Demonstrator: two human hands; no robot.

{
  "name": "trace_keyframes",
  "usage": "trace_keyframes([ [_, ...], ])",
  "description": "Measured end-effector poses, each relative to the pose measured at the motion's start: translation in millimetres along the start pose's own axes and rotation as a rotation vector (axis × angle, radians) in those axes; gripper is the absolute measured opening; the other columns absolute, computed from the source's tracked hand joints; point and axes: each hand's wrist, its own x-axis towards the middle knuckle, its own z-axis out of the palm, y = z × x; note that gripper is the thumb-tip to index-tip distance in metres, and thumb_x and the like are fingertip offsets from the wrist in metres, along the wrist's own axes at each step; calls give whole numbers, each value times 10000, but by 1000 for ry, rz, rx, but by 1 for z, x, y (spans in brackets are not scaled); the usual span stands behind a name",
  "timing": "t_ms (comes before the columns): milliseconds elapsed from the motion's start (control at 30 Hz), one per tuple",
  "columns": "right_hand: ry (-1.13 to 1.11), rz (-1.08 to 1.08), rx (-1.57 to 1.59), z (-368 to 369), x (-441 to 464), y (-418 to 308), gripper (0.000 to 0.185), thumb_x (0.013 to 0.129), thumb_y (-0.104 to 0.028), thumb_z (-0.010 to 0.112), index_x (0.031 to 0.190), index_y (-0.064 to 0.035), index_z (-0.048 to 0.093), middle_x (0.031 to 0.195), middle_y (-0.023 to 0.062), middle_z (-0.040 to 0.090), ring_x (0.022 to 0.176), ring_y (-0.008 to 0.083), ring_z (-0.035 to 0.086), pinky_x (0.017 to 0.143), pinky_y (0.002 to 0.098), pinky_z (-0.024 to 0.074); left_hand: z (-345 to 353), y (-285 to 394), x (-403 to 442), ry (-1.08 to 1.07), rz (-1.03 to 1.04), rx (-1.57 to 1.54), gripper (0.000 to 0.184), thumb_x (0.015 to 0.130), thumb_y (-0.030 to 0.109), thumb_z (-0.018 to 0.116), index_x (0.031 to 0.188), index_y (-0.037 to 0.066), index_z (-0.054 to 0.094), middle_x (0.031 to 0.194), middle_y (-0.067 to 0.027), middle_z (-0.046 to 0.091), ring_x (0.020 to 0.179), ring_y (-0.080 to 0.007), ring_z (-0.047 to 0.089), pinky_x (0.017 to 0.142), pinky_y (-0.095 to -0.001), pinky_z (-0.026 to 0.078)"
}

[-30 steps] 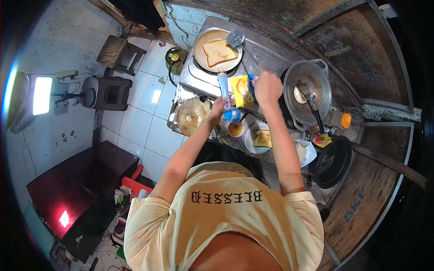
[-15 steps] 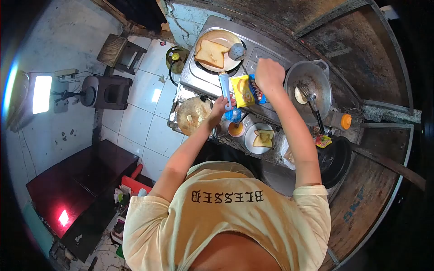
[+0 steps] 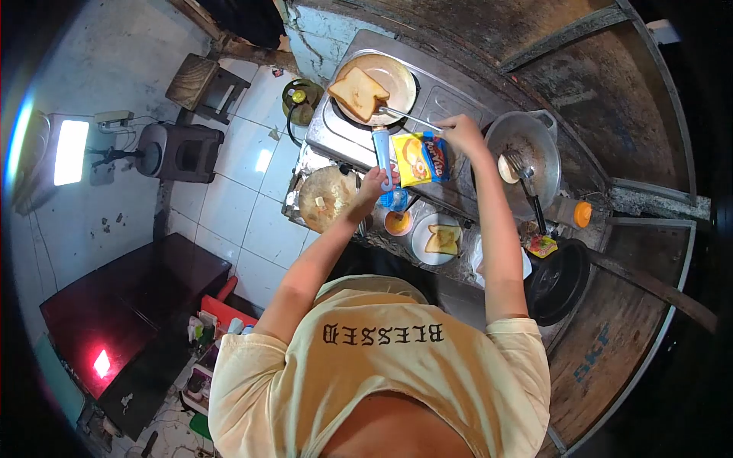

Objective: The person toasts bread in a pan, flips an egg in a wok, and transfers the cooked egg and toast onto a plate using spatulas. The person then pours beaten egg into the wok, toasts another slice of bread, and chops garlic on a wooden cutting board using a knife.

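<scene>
My left hand [image 3: 372, 185] is closed around the blue handle [image 3: 381, 149] of a frying pan [image 3: 398, 75] on the stove. In the pan a slice of bread [image 3: 357, 93] is raised and tilted at the left side. My right hand [image 3: 462, 136] grips the metal handle of a skimmer [image 3: 412, 117], whose perforated head is hidden beneath the bread's lower right edge. A yellow and blue food packet [image 3: 422, 159] lies on the stove between my hands.
Right of the stove, a large pot [image 3: 546, 145] holds a fork and a black-handled tool. A plate [image 3: 434, 259] with bread, a small bowl of yellow contents [image 3: 398, 223] and a round board [image 3: 314, 200] with small pale pieces stand nearer me. A black basin [image 3: 561, 294] is at right.
My right hand has turned and lowered slightly. The skimmer head, earlier flat on the pan's right side, has gone under the bread, which is now lifted and turned. My left hand keeps the handle.
</scene>
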Motion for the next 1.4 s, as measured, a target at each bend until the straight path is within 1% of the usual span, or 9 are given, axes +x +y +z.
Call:
trace_keyframes([
  [267,305,11,412,63,-51,34,280,749,-116,604,1015,-182,656,783,145,649,703,214,633,659,311,469,-3,-2,-1,-25,15,-32,351,942,273,342,1184,38,440,975,-57,564,879,-128,561,778,-287,470],
  [333,315,195,414,38,-74,1,282,755,-96,593,1018,-176,657,756,136,646,713,176,631,655,299,471,-2,-1,-2,-42,38,-25,352,942,276,342,1183,39,439,970,-55,564,879,-124,559,780,-285,468],
  [400,340,258,379,29,-86,-18,300,759,-66,571,1032,-161,651,791,127,648,724,186,631,647,305,480,0,4,-5,-39,21,-34,357,939,285,346,1180,39,440,965,-51,563,882,-120,558,785,-282,463],
  [467,645,138,-87,25,-96,-33,324,764,-52,553,1062,-148,634,863,120,646,751,199,629,642,318,490,0,4,-6,-45,31,-27,359,938,289,349,1180,40,440,968,-50,564,886,-120,557,788,-281,461],
  [533,616,148,-182,25,-103,-56,389,755,-42,528,1125,-145,592,953,125,625,755,251,621,645,339,494,2,5,-8,-52,41,-20,361,936,293,353,1180,41,441,972,-49,565,891,-119,556,791,-280,458],
  [600,665,126,-426,36,-107,-74,427,732,-27,543,1128,-179,588,847,101,587,693,301,583,582,395,464,4,8,-9,-35,31,-22,362,933,298,364,1179,44,443,981,-47,568,899,-120,556,794,-282,457],
  [800,483,106,-254,63,-116,-89,444,742,-59,502,1178,-133,541,871,132,580,669,318,605,564,396,482,3,9,-9,-44,12,-64,368,929,308,383,1182,47,444,983,-45,570,903,-119,557,796,-282,456],
  [967,334,99,-110,42,-99,-65,304,761,-112,556,1018,-245,650,796,153,625,696,328,609,610,438,478,-1,3,-5,-50,33,-80,361,932,293,379,1183,41,443,978,-52,573,890,-127,566,783,-283,464],
  [1400,247,135,-190,13,-67,-57,289,789,-125,509,1016,-232,652,856,172,625,785,337,611,678,412,487,-4,-6,8,34,4,-82,326,944,277,352,1124,27,457,888,-49,540,796,-138,555,720,-283,495],
])
